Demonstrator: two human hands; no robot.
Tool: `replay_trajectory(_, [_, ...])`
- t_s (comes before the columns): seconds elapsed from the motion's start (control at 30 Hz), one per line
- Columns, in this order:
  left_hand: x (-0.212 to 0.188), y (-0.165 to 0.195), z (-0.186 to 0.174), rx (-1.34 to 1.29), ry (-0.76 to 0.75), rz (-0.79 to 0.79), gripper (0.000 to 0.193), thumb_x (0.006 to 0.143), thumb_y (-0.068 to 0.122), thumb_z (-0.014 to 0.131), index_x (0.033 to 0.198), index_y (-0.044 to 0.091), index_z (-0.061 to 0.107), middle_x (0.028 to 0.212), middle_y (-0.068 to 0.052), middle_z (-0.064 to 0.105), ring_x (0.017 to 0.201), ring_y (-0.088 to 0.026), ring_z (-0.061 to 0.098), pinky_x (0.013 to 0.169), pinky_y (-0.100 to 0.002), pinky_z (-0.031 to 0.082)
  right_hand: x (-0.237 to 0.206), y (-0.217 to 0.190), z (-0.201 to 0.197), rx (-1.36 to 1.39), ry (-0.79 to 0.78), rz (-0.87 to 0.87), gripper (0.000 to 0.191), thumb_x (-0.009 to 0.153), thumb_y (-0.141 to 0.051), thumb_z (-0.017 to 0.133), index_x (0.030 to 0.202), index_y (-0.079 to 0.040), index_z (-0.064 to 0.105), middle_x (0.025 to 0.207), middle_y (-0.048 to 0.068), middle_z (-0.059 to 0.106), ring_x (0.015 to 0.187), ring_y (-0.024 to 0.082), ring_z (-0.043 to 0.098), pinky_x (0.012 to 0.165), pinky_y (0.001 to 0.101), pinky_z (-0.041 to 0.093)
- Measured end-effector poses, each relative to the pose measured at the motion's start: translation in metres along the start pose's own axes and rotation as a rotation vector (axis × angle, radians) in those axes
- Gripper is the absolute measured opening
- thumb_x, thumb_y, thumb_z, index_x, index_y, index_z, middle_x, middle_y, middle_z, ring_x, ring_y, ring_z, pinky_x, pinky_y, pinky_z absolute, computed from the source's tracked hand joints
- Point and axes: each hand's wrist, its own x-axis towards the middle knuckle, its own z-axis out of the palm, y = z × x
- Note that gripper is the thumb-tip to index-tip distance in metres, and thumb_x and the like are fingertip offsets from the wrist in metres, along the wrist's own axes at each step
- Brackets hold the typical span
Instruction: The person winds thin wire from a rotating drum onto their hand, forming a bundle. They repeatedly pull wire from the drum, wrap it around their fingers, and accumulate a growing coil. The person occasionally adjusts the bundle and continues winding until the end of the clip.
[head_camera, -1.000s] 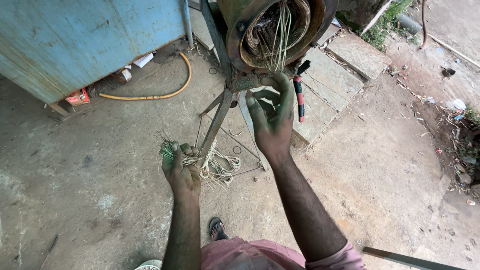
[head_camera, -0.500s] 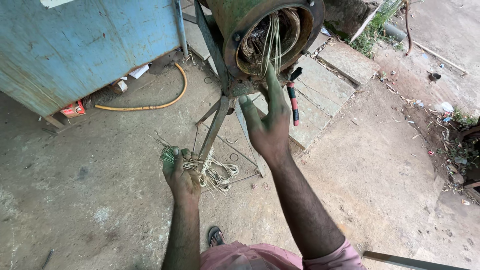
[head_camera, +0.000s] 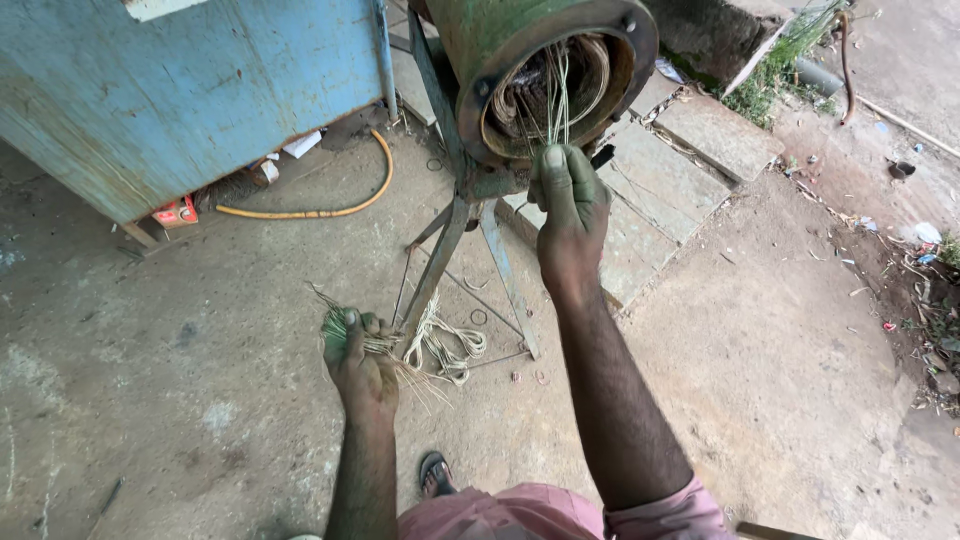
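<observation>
1. My right hand is up at the open mouth of the green motor housing, fingers pinched together on a few pale thin strips that stick out of the winding inside. The strips run from my pinch straight back into the bore.
2. My left hand hangs low over the concrete floor, fingers closed around a bundle of the same pale strips, the ends fanning out on both sides of the fist.
3. Risk: the strips look thin and stiff. A pull off the bore's axis would likely snap them at the rim and leave stubs inside.
4. Risk: the housing rim is bare metal and my knuckles are just beside it. A sudden release could drive my hand against the edge.
5. Risk: the housing sits on a slim metal stand. A hard tug toward me could rock or tip it.
6. Risk: the left bundle is loosely splayed, so strips could slip out onto the floor beside the coiled white cord near the stand's feet.
7. My sandalled foot is close under the stand, in the line of a fall.
</observation>
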Motion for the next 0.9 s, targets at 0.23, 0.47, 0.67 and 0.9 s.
replay_trajectory(0.23, [0.006, -0.004, 0.008, 0.051, 0.024, -0.003, 0.006, 0.105, 0.008, 0.063, 0.104, 0.002, 0.062, 0.085, -0.009, 0.063, 0.078, -0.017, 0.062, 0.072, -0.031, 0.054, 0.022, -0.007, 0.001, -0.243, 0.0, -0.039, 0.021, 0.112, -0.024, 0.049, 0.108, -0.006, 0.057, 0.076, 0.002, 0.069, 0.067, 0.006, 0.07, 0.054, 0.0223, 0.057])
replay_trajectory(0.47, [0.011, 0.001, 0.004, -0.029, -0.003, 0.019, 0.008, 0.103, 0.01, 0.064, 0.104, 0.002, 0.062, 0.085, -0.008, 0.062, 0.076, -0.016, 0.06, 0.071, -0.03, 0.054, 0.032, -0.021, -0.021, -0.336, 0.135, -0.24, 0.021, 0.114, -0.023, 0.055, 0.116, -0.004, 0.065, 0.096, 0.009, 0.073, 0.084, 0.01, 0.076, 0.066, 0.0272, 0.066])
replay_trajectory(0.67, [0.017, 0.0, 0.0, 0.001, 0.0, 0.041, 0.006, 0.104, 0.007, 0.066, 0.104, 0.002, 0.062, 0.085, -0.007, 0.061, 0.077, -0.015, 0.059, 0.071, -0.03, 0.053, 0.052, 0.006, -0.032, -0.17, -0.106, -0.001, 0.027, 0.111, -0.031, 0.057, 0.106, -0.006, 0.068, 0.094, 0.007, 0.072, 0.086, 0.012, 0.066, 0.079, 0.0324, 0.06])
replay_trajectory(0.9, [0.007, 0.001, 0.008, -0.008, 0.008, 0.021, 0.006, 0.101, 0.007, 0.065, 0.104, 0.002, 0.063, 0.091, -0.006, 0.064, 0.079, -0.014, 0.061, 0.072, -0.029, 0.053, 0.059, 0.043, -0.034, -0.094, -0.01, -0.085, 0.038, 0.112, -0.038, 0.054, 0.086, -0.012, 0.06, 0.074, 0.002, 0.059, 0.063, 0.011, 0.053, 0.056, 0.0281, 0.049])
